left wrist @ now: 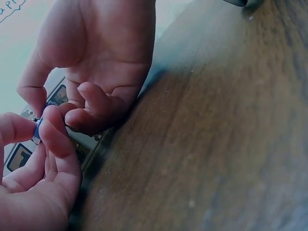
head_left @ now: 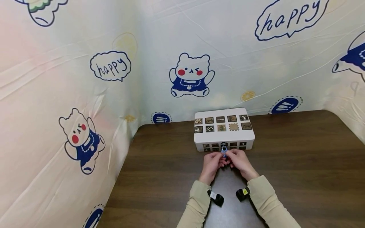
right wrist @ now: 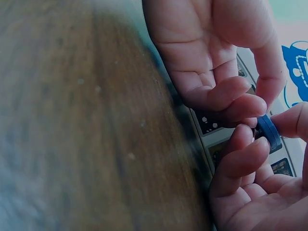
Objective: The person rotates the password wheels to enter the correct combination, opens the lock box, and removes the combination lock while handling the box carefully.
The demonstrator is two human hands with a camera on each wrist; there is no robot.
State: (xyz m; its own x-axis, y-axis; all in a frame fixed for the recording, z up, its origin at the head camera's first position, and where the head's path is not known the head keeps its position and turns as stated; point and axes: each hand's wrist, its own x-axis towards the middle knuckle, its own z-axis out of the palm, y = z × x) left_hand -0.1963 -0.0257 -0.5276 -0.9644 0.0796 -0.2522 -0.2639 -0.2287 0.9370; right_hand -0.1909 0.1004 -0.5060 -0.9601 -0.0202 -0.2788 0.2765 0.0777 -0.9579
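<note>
A white tin box point(head_left: 225, 136) printed with small dark pictures stands at the back of the table. Just before the middle of its front side is a small blue piece point(head_left: 224, 152) with a loop at its upper end, much like a padlock. My left hand point(head_left: 211, 163) pinches this piece from the left, and my right hand point(head_left: 240, 161) pinches it from the right. Up close, the right wrist view shows its rounded blue edge point(right wrist: 271, 133) between the fingertips. Fingers cover much of it, so whether it joins the box's latch cannot be told.
The dark brown wooden table point(head_left: 159, 171) spreads out on both sides of the box. Behind and left of it hangs a pale curtain point(head_left: 154, 72) with bear drawings, close to the table's rear edge. Small black cameras point(head_left: 219, 200) are strapped at both wrists.
</note>
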